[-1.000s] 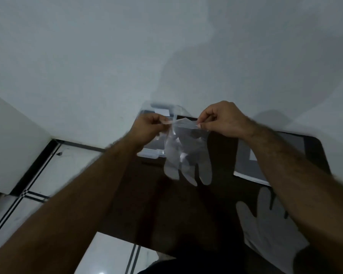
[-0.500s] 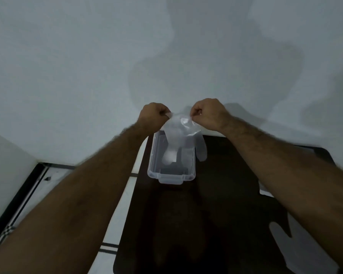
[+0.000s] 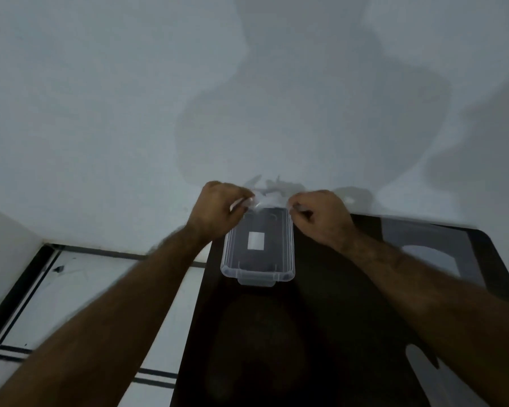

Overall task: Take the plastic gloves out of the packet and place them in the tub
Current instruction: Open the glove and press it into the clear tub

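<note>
A clear plastic tub [image 3: 258, 271] stands on the dark table [image 3: 321, 333] near its far left corner, with a white label showing through its bottom. My left hand [image 3: 218, 211] and my right hand [image 3: 321, 218] are both over the tub's far end, each pinching an edge of a thin clear plastic glove [image 3: 269, 199] stretched and bunched between them. Most of the glove is crumpled at the far rim. A second clear glove [image 3: 441, 380] lies flat on the table at the lower right, partly behind my right forearm.
A flat packet [image 3: 432, 254] lies on the table's right side, close to the wall. A pale wall rises right behind the table. White floor tiles with dark lines show to the left, below the table's edge.
Both hands have moved to the tub's far end. The glove no longer hangs with its fingers down over the tub; it is now bunched up between the hands. The camera view shifted left.
</note>
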`<state>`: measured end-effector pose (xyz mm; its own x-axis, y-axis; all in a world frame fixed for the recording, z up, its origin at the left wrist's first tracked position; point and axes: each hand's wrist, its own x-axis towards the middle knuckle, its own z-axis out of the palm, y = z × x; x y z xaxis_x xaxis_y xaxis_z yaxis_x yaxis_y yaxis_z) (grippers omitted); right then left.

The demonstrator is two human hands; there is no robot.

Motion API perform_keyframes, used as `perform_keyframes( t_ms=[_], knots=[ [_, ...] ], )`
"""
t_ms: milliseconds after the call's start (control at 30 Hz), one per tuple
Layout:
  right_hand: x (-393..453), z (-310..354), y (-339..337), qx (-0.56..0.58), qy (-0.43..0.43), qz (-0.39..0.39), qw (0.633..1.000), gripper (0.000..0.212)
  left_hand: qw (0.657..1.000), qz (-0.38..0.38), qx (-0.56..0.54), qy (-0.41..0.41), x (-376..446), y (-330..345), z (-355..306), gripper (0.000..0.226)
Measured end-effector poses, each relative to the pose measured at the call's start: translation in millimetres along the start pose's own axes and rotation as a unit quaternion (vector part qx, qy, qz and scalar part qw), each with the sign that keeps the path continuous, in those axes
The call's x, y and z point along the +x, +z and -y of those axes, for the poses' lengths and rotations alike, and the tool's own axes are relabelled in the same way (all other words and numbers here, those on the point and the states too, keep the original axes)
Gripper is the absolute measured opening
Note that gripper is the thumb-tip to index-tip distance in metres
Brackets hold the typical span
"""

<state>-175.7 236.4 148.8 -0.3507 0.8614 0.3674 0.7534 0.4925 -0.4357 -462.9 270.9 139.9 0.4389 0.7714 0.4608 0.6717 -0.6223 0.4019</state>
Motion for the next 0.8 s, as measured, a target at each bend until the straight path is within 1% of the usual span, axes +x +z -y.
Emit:
perform_keyframes(
  t_ms=[67, 133, 200, 267, 367, 433, 500, 567, 633, 700, 800],
  knots=[
    [-7, -7, 15, -0.014, 0.001, 0.036, 0.999, 0.014, 0.999, 0.035, 0.014, 0.003, -16, 16, 12, 0.011],
    [-11, -15, 31, -0.031, 0.013, 0.068, 0.997, 0.017, 0.998, 0.065, 0.019, 0.005, -24, 30, 20, 0.009],
    [-12, -23, 45, -0.054, 0.010, 0.104, 0.993, 0.019, 0.994, 0.100, 0.037, 0.000, -27, 42, 29, 0.011],
    [-11, -30, 58, -0.084, -0.013, 0.159, 0.984, 0.018, 0.986, 0.144, 0.081, 0.001, -30, 53, 39, 0.016],
    [-8, -37, 78, -0.138, -0.038, 0.254, 0.956, 0.018, 0.963, 0.222, 0.147, 0.034, -33, 67, 49, 0.023],
    [-3, -36, 89, -0.166, -0.041, 0.318, 0.932, 0.019, 0.944, 0.281, 0.169, 0.048, -32, 77, 53, 0.022],
    [1, -34, 98, -0.183, -0.039, 0.366, 0.911, 0.020, 0.923, 0.332, 0.183, 0.064, -29, 85, 57, 0.021],
    [4, -31, 104, -0.197, -0.049, 0.393, 0.897, 0.017, 0.900, 0.373, 0.210, 0.086, -25, 92, 60, 0.021],
    [6, -30, 111, -0.216, -0.077, 0.416, 0.880, 0.015, 0.880, 0.401, 0.232, 0.106, -20, 98, 59, 0.019],
    [7, -31, 117, -0.232, -0.097, 0.447, 0.859, 0.021, 0.867, 0.426, 0.238, 0.106, -16, 102, 58, 0.019],
    [14, -29, 125, -0.231, -0.076, 0.509, 0.826, 0.034, 0.844, 0.469, 0.243, 0.094, -13, 106, 59, 0.027]
  ],
)
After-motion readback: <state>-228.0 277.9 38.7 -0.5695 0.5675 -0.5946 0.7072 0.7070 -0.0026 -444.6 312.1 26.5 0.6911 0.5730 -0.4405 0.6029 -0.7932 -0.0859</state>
